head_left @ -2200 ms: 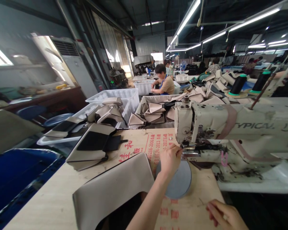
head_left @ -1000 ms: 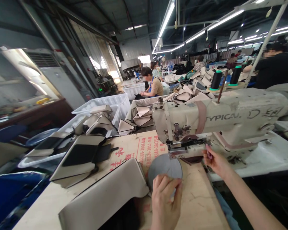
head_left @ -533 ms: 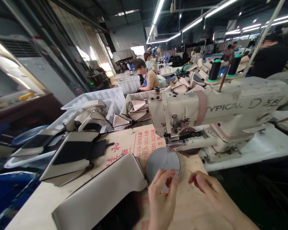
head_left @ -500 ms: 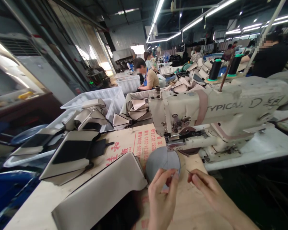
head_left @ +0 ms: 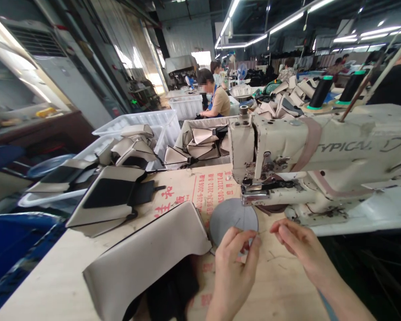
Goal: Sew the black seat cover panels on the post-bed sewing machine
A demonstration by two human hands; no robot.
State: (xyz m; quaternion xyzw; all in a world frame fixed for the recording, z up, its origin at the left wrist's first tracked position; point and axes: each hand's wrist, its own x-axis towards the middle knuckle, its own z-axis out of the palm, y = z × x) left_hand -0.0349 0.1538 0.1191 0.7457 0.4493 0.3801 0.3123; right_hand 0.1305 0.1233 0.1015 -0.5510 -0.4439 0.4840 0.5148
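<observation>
My left hand (head_left: 237, 263) is closed in a pinch over the near edge of a round grey disc (head_left: 232, 218). A thin dark thread (head_left: 238, 221) shows on the disc near its fingertips, which seem to pinch it. Just to the right, my right hand (head_left: 297, 243) has thumb and fingers pressed together; what they hold is too small to make out. Beyond both hands is the sewing machine (head_left: 270, 142), its metal arm end (head_left: 255, 196) above the disc's far edge. A beige piece with dark edging (head_left: 150, 254) lies left of my left hand.
Another beige and black sewn piece (head_left: 110, 196) lies farther left on the wooden table (head_left: 60, 276). White bins (head_left: 167, 129) with similar pieces stand behind it. A blue bin (head_left: 16, 245) is at the left edge. A co-worker (head_left: 217, 98) sits beyond.
The camera view has shifted, moving the scene rightward. My right hand held a thin dark bit at its fingertips; that no longer shows. My left hand keeps its pinch.
</observation>
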